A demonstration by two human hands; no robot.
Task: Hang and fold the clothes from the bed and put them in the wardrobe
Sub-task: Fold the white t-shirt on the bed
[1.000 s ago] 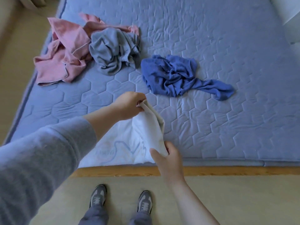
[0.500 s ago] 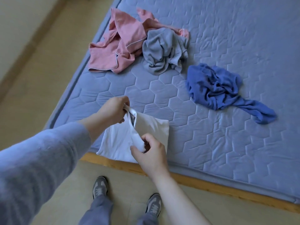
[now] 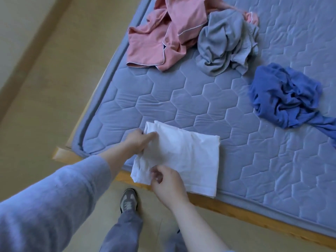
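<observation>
At the lower centre of the frame, the fingertips of the left hand (image 3: 140,142) pinch the upper-left edge of the white garment (image 3: 189,160). The curled fingers of the right hand (image 3: 168,183) pinch its lower-left corner, just at the bed's edge. Both hands grip cloth; neither lies flat on it.

Half a second ago this same piece was raised off the mattress (image 3: 181,99) with one layer partly turned over. Now it lies flat as a neat rectangle, its bottom edge along the wooden bed frame (image 3: 236,209). A second ago it was wider and showed a faint print, so a fold has just closed.

I judge this item nearly finished: perhaps one more fold, or a lift to carry it to the wardrobe, which is not in view.

Further out, toward the top of the frame, the pink garment (image 3: 160,39) and the grey garment (image 3: 223,44) lie crumpled and touching. The blue garment (image 3: 285,99) sits crumpled at the right, well apart from the white one. Those three are not yet folded, so most of the task remains.
</observation>
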